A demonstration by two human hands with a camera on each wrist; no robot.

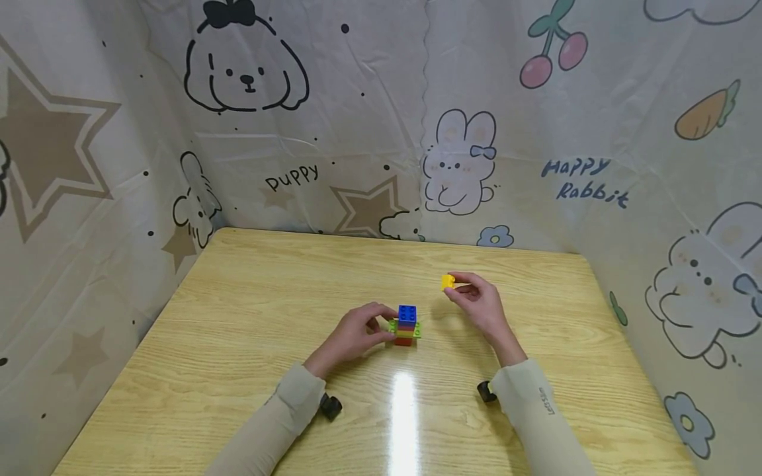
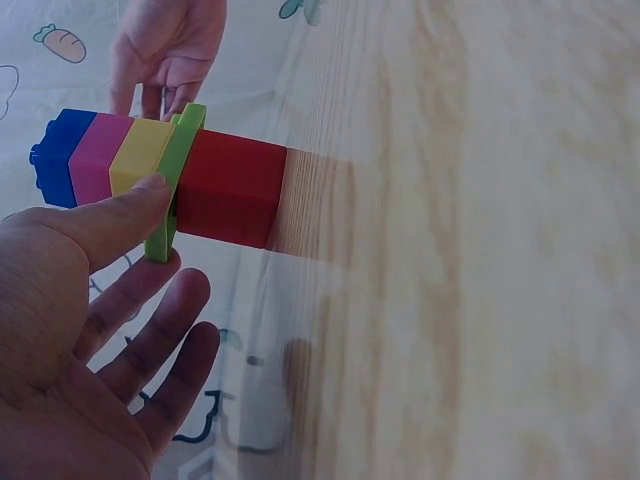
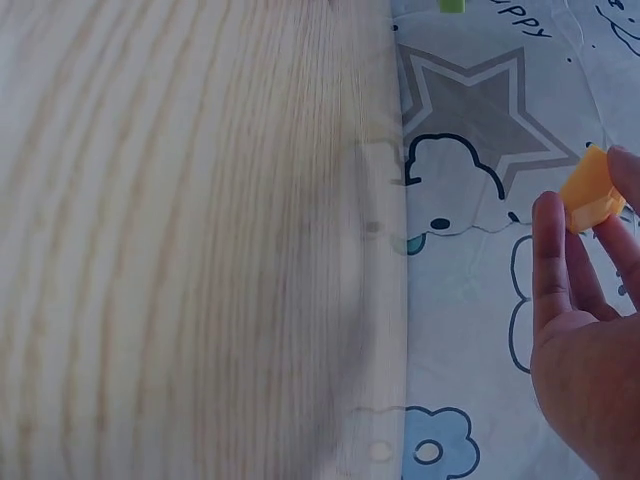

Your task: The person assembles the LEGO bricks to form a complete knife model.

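A stack of toy building bricks [image 1: 407, 316] stands on the wooden table near its middle. From top to bottom, the left wrist view gives a blue brick [image 2: 62, 155], a pink brick [image 2: 102, 155], a yellow brick [image 2: 137, 150], a wider green plate [image 2: 180, 155] and a red base [image 2: 235, 188]. My left hand [image 1: 354, 330] pinches the green plate between thumb and index finger, the other fingers loose below. Farther back and to the right, my right hand [image 1: 483, 309] holds a small yellow brick [image 1: 448, 283] by its fingertips, above the table and apart from the stack.
The wooden table [image 1: 268, 277] is bounded at the back and sides by a printed cloth [image 1: 357, 119] with cartoon animals and stars. Dark wrist cameras [image 1: 331, 407] sit under both sleeves. A bright light reflection lies on the tabletop in front of the stack.
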